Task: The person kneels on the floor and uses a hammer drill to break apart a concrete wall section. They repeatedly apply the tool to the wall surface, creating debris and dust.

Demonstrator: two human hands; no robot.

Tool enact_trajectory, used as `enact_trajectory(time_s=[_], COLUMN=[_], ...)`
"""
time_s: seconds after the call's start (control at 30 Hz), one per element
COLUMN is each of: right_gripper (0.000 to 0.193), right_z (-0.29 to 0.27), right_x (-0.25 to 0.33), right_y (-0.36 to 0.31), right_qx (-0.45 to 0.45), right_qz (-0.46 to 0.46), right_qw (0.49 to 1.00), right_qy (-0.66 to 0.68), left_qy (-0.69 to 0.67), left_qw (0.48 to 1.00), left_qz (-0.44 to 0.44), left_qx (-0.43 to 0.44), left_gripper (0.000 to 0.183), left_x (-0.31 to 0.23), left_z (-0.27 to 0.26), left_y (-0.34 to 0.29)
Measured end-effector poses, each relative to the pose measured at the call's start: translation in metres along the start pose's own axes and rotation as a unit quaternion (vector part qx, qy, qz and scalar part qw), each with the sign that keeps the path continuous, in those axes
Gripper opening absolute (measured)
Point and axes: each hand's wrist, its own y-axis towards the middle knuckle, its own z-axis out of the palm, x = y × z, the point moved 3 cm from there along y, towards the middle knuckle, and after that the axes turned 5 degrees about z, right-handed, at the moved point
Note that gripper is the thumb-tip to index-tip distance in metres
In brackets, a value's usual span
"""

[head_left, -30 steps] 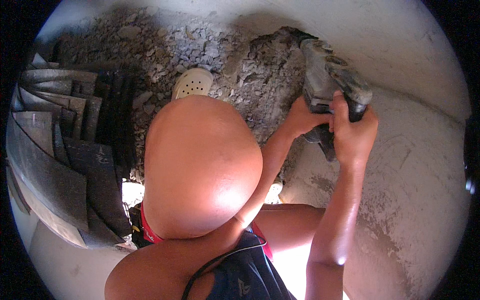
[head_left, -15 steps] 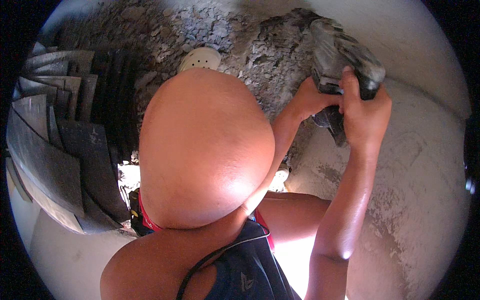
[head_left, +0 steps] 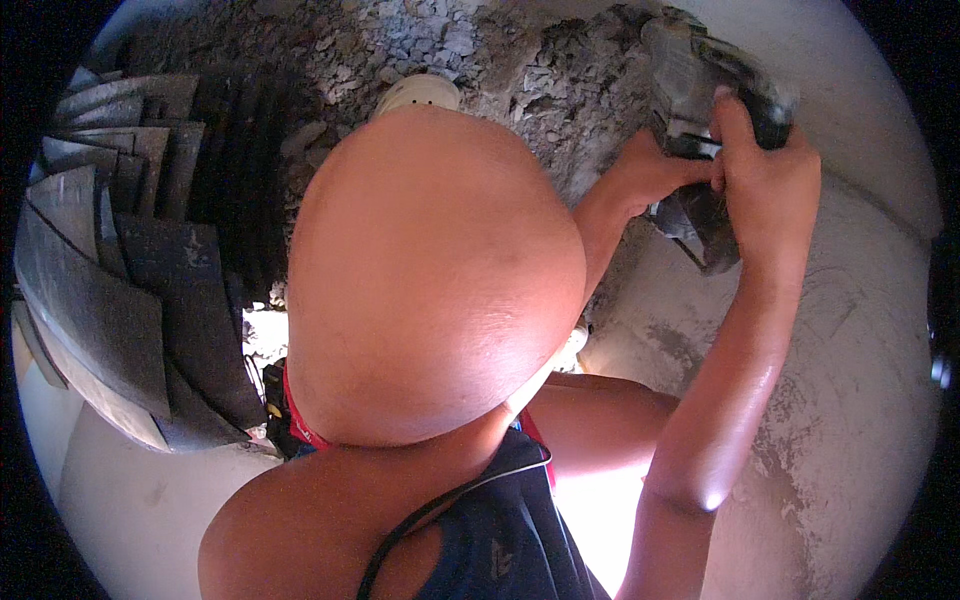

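Observation:
At the upper right, both my hands hold a dusty black and grey object (head_left: 688, 75), bulky and block-like, with a darker angular part (head_left: 695, 222) hanging below my fingers. It resembles a power tool, but its exact kind is unclear. My left hand (head_left: 652, 178) grips its lower left side, the arm passing behind my raised knee (head_left: 430, 240). From the right, my right hand (head_left: 775, 190) wraps round it with the thumb laid on top. Some fingers of both hands are hidden behind the object.
Stacked dark flat panels (head_left: 140, 290) lean at the left. Broken rubble (head_left: 420, 40) covers the ground ahead, around a pale clog (head_left: 425, 92) on my foot. A rough plastered wall (head_left: 800, 330) curves along the right, close to my right arm.
Both hands and the held object have shifted up and to the right in the picture. The grip looks the same. The panels and my knee sit slightly differently as the view moved.

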Motion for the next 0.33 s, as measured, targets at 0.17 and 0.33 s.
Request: enact_trajectory(time_s=[0.17,0.33], right_gripper=[0.048,0.05], right_z=[-0.003,-0.001], right_x=[0.021,0.034], right_y=[0.012,0.015], right_qx=[0.075,0.095], right_qz=[0.032,0.025], right_qw=[0.997,0.995], right_qy=[-0.004,-0.024], left_qy=[-0.007,-0.063], left_qw=[0.998,0.998], left_qz=[-0.062,-0.02], left_qx=[0.03,0.011], left_gripper=[0.062,0.058], left_x=[0.002,0.002], left_z=[0.001,0.002], left_y=[0.007,0.006])
